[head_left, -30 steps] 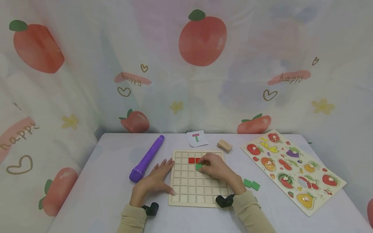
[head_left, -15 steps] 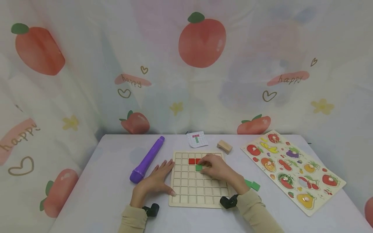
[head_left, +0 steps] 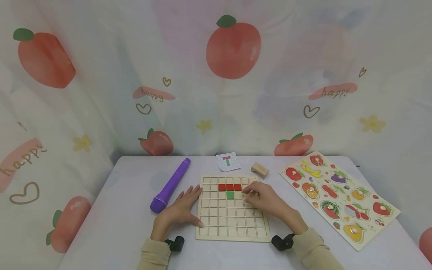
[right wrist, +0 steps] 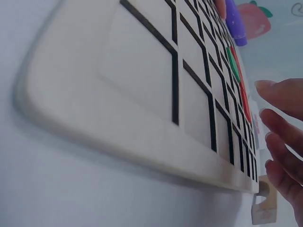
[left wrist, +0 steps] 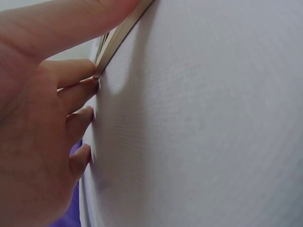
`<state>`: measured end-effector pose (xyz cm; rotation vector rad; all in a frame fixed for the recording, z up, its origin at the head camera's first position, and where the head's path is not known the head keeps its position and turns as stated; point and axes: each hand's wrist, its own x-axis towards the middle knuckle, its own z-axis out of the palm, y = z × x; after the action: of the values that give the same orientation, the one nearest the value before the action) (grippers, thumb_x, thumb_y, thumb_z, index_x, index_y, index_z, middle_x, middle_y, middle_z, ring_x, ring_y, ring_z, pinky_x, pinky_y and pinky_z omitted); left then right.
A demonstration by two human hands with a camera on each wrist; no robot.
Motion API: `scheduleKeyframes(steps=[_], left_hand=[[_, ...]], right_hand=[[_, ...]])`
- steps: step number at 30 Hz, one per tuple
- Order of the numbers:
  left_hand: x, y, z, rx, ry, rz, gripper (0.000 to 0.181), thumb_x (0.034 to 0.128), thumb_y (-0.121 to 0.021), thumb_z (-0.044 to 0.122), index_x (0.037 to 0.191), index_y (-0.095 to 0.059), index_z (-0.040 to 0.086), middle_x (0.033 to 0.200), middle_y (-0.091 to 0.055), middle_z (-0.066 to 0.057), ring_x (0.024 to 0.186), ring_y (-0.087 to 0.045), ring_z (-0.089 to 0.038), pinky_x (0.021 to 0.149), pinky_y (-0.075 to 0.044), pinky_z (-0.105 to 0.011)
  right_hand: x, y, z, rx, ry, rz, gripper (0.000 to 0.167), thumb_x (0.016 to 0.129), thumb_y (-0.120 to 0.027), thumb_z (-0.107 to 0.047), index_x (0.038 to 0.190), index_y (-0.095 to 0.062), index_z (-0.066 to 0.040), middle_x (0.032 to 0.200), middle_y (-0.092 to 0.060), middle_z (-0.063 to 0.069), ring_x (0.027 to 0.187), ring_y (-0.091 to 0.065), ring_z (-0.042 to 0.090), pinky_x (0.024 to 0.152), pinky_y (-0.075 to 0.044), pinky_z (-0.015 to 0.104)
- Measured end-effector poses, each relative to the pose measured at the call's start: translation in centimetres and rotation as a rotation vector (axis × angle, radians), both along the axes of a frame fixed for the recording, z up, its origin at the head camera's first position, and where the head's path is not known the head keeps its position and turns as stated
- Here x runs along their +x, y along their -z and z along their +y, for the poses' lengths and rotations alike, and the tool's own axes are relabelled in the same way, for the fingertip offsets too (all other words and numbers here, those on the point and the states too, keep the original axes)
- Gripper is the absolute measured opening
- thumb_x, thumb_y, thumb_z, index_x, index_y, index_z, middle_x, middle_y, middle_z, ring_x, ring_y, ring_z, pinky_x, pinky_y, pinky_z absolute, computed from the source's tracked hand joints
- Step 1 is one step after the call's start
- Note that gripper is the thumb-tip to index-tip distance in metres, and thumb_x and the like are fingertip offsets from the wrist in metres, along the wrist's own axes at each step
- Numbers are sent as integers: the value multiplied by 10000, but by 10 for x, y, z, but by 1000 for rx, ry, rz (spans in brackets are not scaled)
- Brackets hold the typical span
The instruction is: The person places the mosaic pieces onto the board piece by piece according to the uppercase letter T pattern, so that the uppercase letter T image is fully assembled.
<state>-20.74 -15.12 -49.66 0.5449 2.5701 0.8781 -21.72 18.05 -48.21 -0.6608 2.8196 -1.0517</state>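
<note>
A wooden grid board [head_left: 233, 233] lies flat on the table. Three red tiles [head_left: 230, 187] sit in a row near its far side, and one green tile [head_left: 230, 194] lies just below the middle one. My left hand [head_left: 180, 209] has its fingers spread and touches the board's left edge with thumb and fingertips; the left wrist view shows the thumb [left wrist: 71, 28] by that edge. Just right of the red row, my right hand [head_left: 264, 197] hovers over the board. In the right wrist view its fingers [right wrist: 284, 130] are loosely bent with nothing between them.
A purple toy microphone [head_left: 170, 185] lies left of the board. Behind it are a paper card [head_left: 228, 161] printed with a T pattern and a small notched wooden block [head_left: 260, 170]. At the right lies a fruit puzzle board [head_left: 341, 200].
My right hand has moved right, away from the tiles, uncovering the third red tile. Its forearm now hides the loose green tiles on the table. The left hand stays put.
</note>
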Motion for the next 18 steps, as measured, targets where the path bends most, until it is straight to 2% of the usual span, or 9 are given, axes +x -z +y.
scheduleKeyframes(steps=[4, 10, 18], left_hand=[[1, -1, -1, 1, 0, -1, 1221, 678, -947, 350, 1630, -246, 44, 1723, -172, -128, 1607, -68, -344, 1315, -38, -539], [2, -1, -1, -4, 1, -3, 1224, 674, -948, 332, 1632, -242, 44, 1724, -172, -124, 1606, -72, -353, 1312, -41, -553], [1, -3, -1, -3, -3, -3, 1226, 665, -954, 334, 1628, -254, 39, 1721, -182, -129, 1606, -81, -348, 1314, -46, -545]], right_hand=[[8, -1, 11, 24, 26, 11, 197, 879, -789, -93, 1073, -759, -90, 1008, -706, -11, 871, -584, 133, 736, -532, 233], [19, 0, 29, 37, 37, 72, 225, 851, -814, -84, 1069, -762, -92, 976, -703, -35, 852, -572, 128, 717, -526, 239], [25, 3, 46, 35, 56, 102, 249, 834, -830, -88, 1073, -764, -113, 971, -706, -54, 835, -565, 106, 684, -513, 221]])
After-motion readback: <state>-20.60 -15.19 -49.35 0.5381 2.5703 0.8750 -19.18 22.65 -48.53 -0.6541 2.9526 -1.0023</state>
